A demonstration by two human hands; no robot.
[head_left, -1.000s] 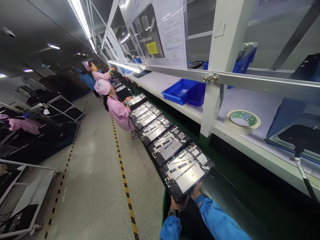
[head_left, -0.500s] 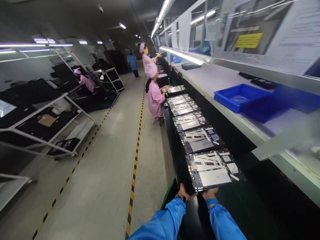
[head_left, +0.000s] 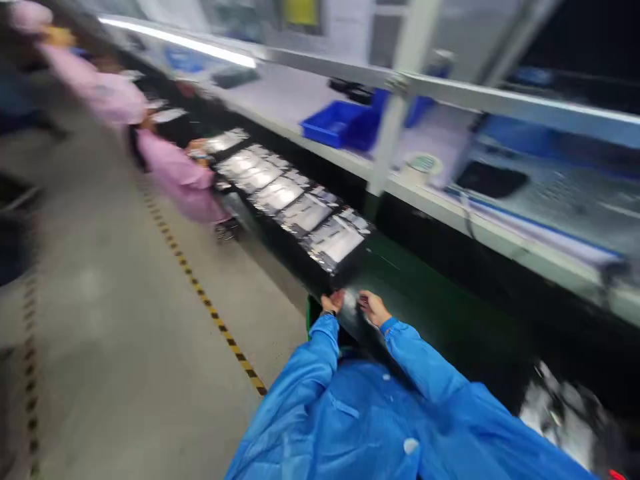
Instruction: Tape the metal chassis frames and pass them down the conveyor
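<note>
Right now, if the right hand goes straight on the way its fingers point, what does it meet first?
Probably the near edge of the nearest panel on the conveyor; the right hand points up and left towards it. Blur hides how wide the gap between them is.

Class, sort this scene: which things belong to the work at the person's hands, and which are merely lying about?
Belonging to the work: left hand, right hand, nearest panel, row of panels, green belt.
Lying about: blue bins, tape roll, shelf.
</note>
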